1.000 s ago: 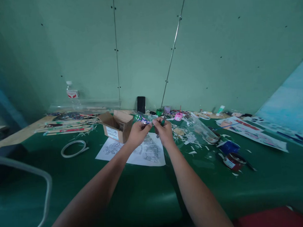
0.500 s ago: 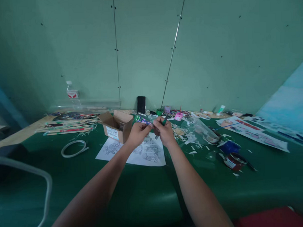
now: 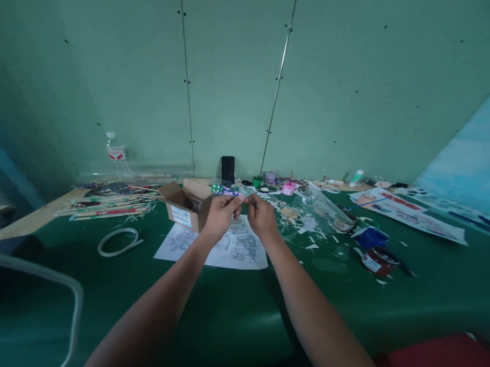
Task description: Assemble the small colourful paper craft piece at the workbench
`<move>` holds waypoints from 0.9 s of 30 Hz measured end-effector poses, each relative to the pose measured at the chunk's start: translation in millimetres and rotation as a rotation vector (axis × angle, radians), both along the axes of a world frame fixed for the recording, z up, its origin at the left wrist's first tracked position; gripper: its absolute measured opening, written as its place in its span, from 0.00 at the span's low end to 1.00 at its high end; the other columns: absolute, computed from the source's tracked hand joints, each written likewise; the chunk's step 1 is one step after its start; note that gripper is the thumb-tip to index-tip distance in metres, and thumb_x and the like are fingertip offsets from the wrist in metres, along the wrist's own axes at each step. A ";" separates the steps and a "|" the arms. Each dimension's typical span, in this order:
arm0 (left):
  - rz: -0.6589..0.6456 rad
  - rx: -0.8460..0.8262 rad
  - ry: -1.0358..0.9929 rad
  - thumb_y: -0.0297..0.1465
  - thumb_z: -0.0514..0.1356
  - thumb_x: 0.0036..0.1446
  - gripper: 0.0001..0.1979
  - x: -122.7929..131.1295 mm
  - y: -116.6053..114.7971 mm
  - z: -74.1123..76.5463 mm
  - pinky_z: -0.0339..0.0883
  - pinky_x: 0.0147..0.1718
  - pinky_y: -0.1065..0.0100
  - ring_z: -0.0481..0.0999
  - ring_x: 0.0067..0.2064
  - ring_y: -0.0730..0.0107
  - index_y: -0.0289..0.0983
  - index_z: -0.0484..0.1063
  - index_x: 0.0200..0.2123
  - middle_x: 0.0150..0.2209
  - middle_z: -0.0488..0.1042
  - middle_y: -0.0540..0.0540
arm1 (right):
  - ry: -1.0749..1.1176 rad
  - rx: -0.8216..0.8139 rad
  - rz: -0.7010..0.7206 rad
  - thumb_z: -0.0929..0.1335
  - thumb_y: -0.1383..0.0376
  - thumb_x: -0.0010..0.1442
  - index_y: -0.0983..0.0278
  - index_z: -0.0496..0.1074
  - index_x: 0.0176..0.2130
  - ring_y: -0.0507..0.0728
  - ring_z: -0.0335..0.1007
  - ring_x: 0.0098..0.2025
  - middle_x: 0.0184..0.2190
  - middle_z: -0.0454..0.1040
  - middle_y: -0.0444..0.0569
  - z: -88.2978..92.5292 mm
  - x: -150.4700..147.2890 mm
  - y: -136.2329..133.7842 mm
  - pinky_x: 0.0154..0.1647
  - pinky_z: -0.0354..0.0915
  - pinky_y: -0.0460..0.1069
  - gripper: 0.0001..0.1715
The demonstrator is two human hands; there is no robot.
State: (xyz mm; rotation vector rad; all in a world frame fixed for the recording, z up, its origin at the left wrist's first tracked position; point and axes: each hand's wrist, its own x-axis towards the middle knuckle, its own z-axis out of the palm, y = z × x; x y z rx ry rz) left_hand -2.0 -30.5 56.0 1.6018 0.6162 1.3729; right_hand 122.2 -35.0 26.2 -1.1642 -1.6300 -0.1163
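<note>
Both hands are close together in front of me, above a printed sheet of line drawings (image 3: pixel 247 253). My left hand (image 3: pixel 221 216) is closed, pinching the near end of a small painted cutout (image 3: pixel 225 190) in green, blue and purple. A clear film-like edge shows beside this cutout. Right next to it, my right hand (image 3: pixel 262 215) is closed around a slim dark tool (image 3: pixel 254 203), which looks like a craft knife. Most of this tool is hidden by the fingers. To the left of my left hand stands an open cardboard box (image 3: pixel 182 217).
Coiled clear tubing (image 3: pixel 119 242) and a pile of painted sticks (image 3: pixel 109 206) lie left. A phone (image 3: pixel 228 169) leans on the wall. Paint pots, including a pink one (image 3: pixel 288 188), stand behind. Paper scraps (image 3: pixel 310 224), a clear plastic bottle (image 3: pixel 334 215) and a dark red tin (image 3: pixel 379 261) are right.
My right hand has turned, so the tool that stuck out above and below it is now mostly hidden. The cutout in my left hand has shifted slightly up and left.
</note>
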 end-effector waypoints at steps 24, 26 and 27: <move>-0.148 -0.070 -0.034 0.37 0.59 0.49 0.17 2.2 -1.4 -1.5 0.53 0.22 0.70 0.59 0.17 0.79 0.35 0.63 0.15 0.12 0.56 0.54 | -0.241 -0.010 -0.194 0.57 0.69 0.56 0.63 0.65 0.33 0.55 0.67 0.29 0.27 0.72 0.49 -1.4 2.4 1.8 0.28 0.55 0.46 0.09; -0.170 -0.085 -0.061 0.36 0.58 0.50 0.17 3.1 -0.3 -3.8 0.53 0.22 0.70 0.59 0.17 0.79 0.35 0.62 0.14 0.12 0.56 0.54 | -0.229 -0.007 -0.204 0.57 0.69 0.56 0.63 0.65 0.33 0.55 0.67 0.29 0.27 0.72 0.49 -2.1 1.6 3.1 0.28 0.54 0.46 0.09; -0.178 -0.097 -0.083 0.35 0.58 0.51 0.17 3.9 0.1 -4.9 0.53 0.22 0.70 0.59 0.17 0.79 0.35 0.62 0.15 0.13 0.55 0.55 | -0.222 -0.006 -0.208 0.57 0.69 0.57 0.63 0.65 0.33 0.55 0.67 0.29 0.27 0.72 0.49 -2.5 1.2 3.6 0.28 0.54 0.46 0.09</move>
